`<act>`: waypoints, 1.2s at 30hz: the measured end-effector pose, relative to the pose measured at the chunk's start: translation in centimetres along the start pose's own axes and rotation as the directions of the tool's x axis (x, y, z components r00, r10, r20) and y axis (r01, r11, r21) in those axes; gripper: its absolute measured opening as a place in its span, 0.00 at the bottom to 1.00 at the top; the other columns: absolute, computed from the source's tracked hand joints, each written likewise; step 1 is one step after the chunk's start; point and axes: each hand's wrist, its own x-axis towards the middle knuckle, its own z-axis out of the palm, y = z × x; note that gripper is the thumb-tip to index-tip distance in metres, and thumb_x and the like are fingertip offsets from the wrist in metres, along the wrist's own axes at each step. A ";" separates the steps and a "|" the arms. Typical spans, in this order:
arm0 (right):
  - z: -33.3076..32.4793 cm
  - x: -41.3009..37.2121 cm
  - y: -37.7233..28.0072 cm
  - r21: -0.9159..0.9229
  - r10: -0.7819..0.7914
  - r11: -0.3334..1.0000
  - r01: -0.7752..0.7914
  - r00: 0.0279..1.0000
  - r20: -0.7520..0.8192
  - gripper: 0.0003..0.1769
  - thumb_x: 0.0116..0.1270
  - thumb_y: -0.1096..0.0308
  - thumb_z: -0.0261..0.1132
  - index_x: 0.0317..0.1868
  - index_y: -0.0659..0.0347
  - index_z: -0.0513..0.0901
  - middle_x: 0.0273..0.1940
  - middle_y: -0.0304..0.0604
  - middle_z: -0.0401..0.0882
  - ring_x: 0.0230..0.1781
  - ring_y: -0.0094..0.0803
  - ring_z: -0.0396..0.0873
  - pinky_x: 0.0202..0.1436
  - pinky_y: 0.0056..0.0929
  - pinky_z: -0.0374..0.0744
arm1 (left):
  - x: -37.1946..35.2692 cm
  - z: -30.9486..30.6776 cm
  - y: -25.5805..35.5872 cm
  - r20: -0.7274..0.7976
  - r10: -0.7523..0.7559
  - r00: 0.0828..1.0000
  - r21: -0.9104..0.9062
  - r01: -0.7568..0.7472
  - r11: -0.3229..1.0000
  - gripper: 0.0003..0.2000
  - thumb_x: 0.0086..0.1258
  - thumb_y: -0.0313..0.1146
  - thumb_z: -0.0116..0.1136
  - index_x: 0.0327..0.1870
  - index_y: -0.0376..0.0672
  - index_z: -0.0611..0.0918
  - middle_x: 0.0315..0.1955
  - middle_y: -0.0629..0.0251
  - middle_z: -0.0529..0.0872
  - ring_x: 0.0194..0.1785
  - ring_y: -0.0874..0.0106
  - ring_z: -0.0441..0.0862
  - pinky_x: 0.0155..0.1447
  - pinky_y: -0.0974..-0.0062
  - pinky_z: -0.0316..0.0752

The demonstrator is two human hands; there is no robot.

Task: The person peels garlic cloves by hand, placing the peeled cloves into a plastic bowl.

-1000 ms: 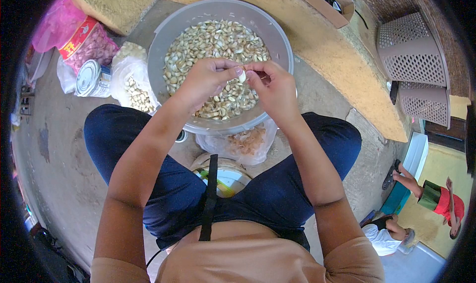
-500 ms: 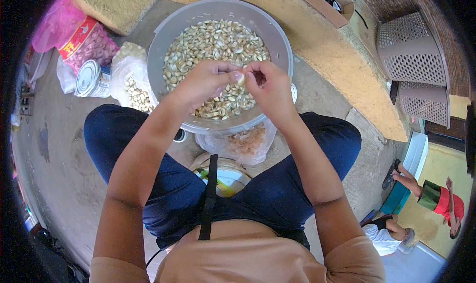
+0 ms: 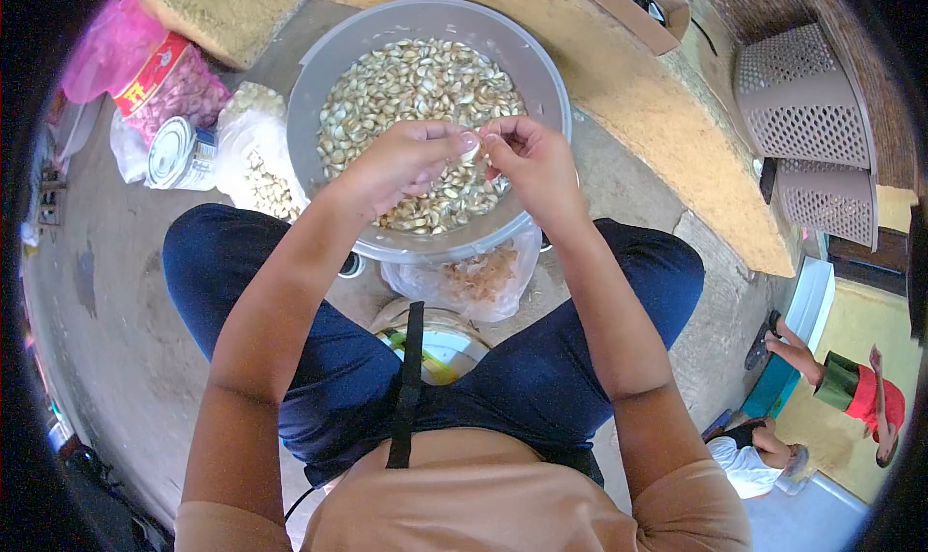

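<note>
A large grey basin [image 3: 430, 9] in front of me holds a mass of garlic cloves [image 3: 416, 78], which look wet. Over its near half my two hands meet. My left hand [image 3: 411, 160] pinches a pale garlic clove [image 3: 471, 153] between thumb and fingertips. Close against that clove, my right hand [image 3: 530, 156] has its thumb and forefinger pressed together; whether a bit of skin is between them is too small to tell. Below the basin rim lies a clear plastic bag [image 3: 411, 279] with brownish peelings [image 3: 480, 276] on it.
Left of the basin are a white bag of cloves [image 3: 266, 185], a metal can [image 3: 174, 154] and a pink net sack [image 3: 179, 93]. A low yellow wall [image 3: 619, 78] curves behind. Perforated grey baskets [image 3: 807, 122] stand at the right. Two people [image 3: 855, 397] are farther off.
My right hand has turned slightly and shifted a little right, its fingers now less curled. My left hand stays almost in place with the clove.
</note>
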 end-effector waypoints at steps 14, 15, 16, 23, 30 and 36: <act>0.5 -0.2 0.1 0.127 -0.028 0.992 0.021 0.998 0.052 0.06 0.61 0.73 0.55 0.35 0.67 0.76 0.26 0.39 0.75 0.23 0.21 0.74 0.25 0.19 0.74 | 1.7 -0.7 -2.1 -0.056 0.320 0.946 0.373 -0.278 0.885 0.14 0.57 0.37 0.60 0.41 0.40 0.78 0.26 0.75 0.78 0.19 0.88 0.64 0.20 0.90 0.57; 0.4 -0.1 0.1 0.190 0.021 0.981 -0.037 0.996 0.084 0.06 0.61 0.73 0.55 0.35 0.67 0.76 0.27 0.39 0.75 0.23 0.21 0.74 0.25 0.20 0.75 | 1.0 -0.2 -1.3 -0.076 0.251 0.965 0.335 -0.212 0.918 0.14 0.57 0.37 0.60 0.41 0.39 0.78 0.26 0.75 0.78 0.20 0.88 0.65 0.20 0.90 0.57; 0.1 0.1 0.1 0.250 0.067 0.964 -0.095 0.991 0.118 0.06 0.61 0.73 0.56 0.35 0.67 0.76 0.27 0.40 0.75 0.23 0.21 0.74 0.26 0.20 0.75 | 0.5 0.0 -0.7 -0.093 0.180 0.979 0.296 -0.146 0.944 0.15 0.57 0.37 0.60 0.41 0.39 0.78 0.26 0.74 0.79 0.20 0.88 0.66 0.21 0.90 0.58; -1.3 0.6 0.2 0.329 0.157 0.917 -0.225 0.963 0.221 0.07 0.61 0.72 0.57 0.36 0.66 0.76 0.30 0.40 0.76 0.26 0.22 0.74 0.28 0.21 0.75 | 0.2 -0.3 0.0 -0.051 0.184 0.982 0.337 -0.156 0.928 0.14 0.56 0.37 0.61 0.40 0.39 0.79 0.26 0.73 0.79 0.25 0.86 0.70 0.25 0.88 0.62; -0.2 -0.2 -0.4 0.027 0.075 0.997 -0.077 0.995 0.061 0.10 0.58 0.68 0.61 0.37 0.67 0.77 0.28 0.41 0.78 0.26 0.23 0.75 0.28 0.21 0.74 | 0.6 -0.1 -0.6 -0.100 0.433 0.896 0.695 -0.248 0.674 0.14 0.52 0.37 0.64 0.36 0.37 0.80 0.25 0.70 0.80 0.28 0.81 0.74 0.34 0.82 0.69; 0.7 -0.6 0.0 -0.192 -0.071 0.980 0.057 0.995 -0.069 0.08 0.56 0.69 0.62 0.32 0.67 0.78 0.23 0.42 0.78 0.24 0.23 0.75 0.27 0.24 0.73 | 0.3 0.3 -0.4 -0.104 0.464 0.880 0.744 -0.240 0.623 0.14 0.49 0.37 0.64 0.34 0.39 0.81 0.24 0.63 0.81 0.27 0.74 0.77 0.34 0.78 0.71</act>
